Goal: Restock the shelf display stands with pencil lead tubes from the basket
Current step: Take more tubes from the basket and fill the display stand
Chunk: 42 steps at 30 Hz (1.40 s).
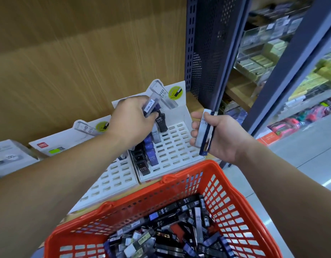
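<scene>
Fingers (153, 114) of the left hand (132, 117) curl round a bunch of tubes (149, 107) above the stand (187, 116), at 12 o'clock of the basket (181, 176). The right hand (219, 135) grips a spare stack (204, 134) at 2 o'clock. It seems best to feed one tube at a time, upright, into an empty slot (172, 146) beside the filled columns (149, 151). More tubes lie in the basket.

Orange slatted basket (235, 192), lower centre, heaped with loose pencil lead tubes (170, 229): black, blue and clear, marked HB 0.5. White right display stand (179, 146): left columns hold slotted tubes (148, 155), other slots open. Left display stand (112, 175) sits just beside it. Left hand (131, 118) grips a tube bundle (150, 107); right hand (222, 138) grips a tube stack (205, 133).
</scene>
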Each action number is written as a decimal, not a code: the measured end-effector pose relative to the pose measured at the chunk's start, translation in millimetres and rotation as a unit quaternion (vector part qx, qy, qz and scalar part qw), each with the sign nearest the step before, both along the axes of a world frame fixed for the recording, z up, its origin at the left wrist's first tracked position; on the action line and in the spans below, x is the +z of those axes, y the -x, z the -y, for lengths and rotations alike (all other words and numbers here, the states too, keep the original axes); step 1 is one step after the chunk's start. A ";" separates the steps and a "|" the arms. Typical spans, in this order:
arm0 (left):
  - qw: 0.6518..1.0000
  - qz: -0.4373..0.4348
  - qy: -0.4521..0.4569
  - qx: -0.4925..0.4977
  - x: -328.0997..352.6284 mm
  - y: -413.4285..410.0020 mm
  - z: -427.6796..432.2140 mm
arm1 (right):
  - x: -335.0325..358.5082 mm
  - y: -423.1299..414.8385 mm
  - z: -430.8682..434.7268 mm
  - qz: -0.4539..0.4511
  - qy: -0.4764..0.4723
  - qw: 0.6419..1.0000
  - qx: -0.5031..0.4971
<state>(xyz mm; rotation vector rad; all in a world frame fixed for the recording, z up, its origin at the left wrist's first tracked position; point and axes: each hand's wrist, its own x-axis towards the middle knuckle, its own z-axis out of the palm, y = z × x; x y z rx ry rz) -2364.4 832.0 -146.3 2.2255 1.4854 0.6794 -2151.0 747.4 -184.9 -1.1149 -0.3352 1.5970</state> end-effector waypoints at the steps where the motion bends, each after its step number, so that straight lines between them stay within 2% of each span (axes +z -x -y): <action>1: 1.000 -0.006 -0.002 -0.004 0.1 -1.4 -0.3 | -0.7 -0.5 0.3 0.001 0.002 1.000 0.001; 6: 0.999 -0.023 0.031 -0.018 1.4 -5.6 0.9 | -3.0 1.0 0.7 -0.012 -0.009 1.000 0.001; 16: 0.990 -0.127 -0.020 -0.052 7.4 -5.9 2.2 | 0.2 2.2 1.3 -0.064 -0.038 0.997 -0.007; 19: 0.991 -0.127 -0.013 -0.047 5.2 -5.3 -0.8 | 0.7 4.5 0.8 -0.022 -0.025 0.999 -0.001; 23: 0.981 -0.179 0.000 -0.079 4.7 -9.2 -2.5 | -0.8 7.2 -1.1 0.103 0.005 0.994 0.028; 25: 0.986 -0.151 0.014 -0.066 5.5 -8.4 -1.7 | 2.2 10.6 -4.3 0.144 0.006 0.989 0.023; 30: 0.999 0.013 0.052 0.002 8.8 7.5 8.0 | 7.9 29.1 -19.3 0.239 -0.029 0.970 0.035; 33: 0.994 0.069 0.088 0.019 9.6 23.9 13.0 | 8.1 41.5 -23.2 0.292 -0.050 0.954 0.040; 38: 0.984 0.118 0.130 0.023 8.3 45.5 17.0 | 15.4 53.4 -21.2 0.291 -0.080 0.953 0.024; 42: 0.959 0.205 0.189 0.054 3.3 46.1 19.7 | 21.2 63.6 -21.3 0.358 -0.111 0.926 0.033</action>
